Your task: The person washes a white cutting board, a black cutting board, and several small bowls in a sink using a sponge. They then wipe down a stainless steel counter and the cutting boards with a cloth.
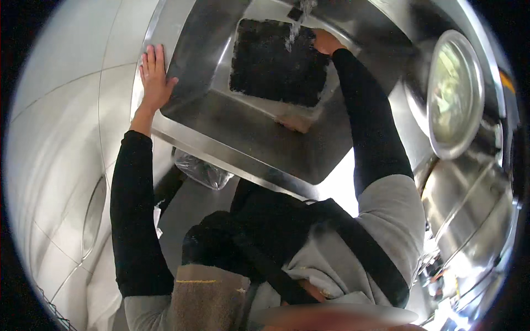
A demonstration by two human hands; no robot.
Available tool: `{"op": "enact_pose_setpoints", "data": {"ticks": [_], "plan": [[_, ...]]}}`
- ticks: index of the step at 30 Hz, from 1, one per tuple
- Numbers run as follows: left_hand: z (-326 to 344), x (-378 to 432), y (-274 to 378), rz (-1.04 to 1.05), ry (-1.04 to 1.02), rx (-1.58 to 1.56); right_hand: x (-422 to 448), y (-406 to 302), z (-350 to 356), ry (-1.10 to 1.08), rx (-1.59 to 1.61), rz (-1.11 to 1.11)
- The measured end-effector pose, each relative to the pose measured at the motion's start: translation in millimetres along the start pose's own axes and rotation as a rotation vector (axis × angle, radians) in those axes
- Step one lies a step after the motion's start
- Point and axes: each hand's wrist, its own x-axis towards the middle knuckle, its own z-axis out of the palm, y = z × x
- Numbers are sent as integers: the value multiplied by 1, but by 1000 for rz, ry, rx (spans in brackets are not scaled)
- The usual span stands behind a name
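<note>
A deep stainless-steel sink (pixel 256 140) lies before me. On its bottom is a flat, dark, roughly rectangular sheet or mat (pixel 277 62) with ragged edges. Water (pixel 294 35) runs down onto its upper part. My right hand (pixel 327 41) reaches into the sink and touches the dark piece at its upper right corner; whether the fingers grip it is hard to tell. Flat on the left rim of the sink rests my left hand (pixel 155 76), fingers spread, holding nothing.
Right of the sink stands a round metal bowl (pixel 455 95) with pale green contents. Further down on that side is a large metal vessel (pixel 468 207). A clear plastic bag (pixel 203 169) hangs below the sink's front edge. A tiled wall (pixel 83 95) runs along the left.
</note>
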Motion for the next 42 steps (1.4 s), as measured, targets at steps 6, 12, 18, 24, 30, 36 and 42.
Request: {"op": "enact_pose_setpoints", "data": {"ticks": [6, 12, 18, 24, 30, 36, 42], "plan": [[2, -2, -3, -17, 25, -15, 75, 1, 75, 413, -220, -100], [4, -25, -4, -38, 23, 34, 92, -9, 66, -83, -240, -403], [1, 14, -3, 40, -41, 45, 89, 69, 123, 135, 24, -384], [-5, -13, 4, -160, -107, 78, 95, -4, 110, 161, -517, -533], [8, 8, -1, -18, 16, 41, 106, 23, 122, 12, 221, 163], [3, 2, 6, -97, -89, 59, 79, 0, 96, -104, 379, 1], [-4, 3, 4, -111, -136, 40, 26, -55, -4, -507, 429, -169]]}}
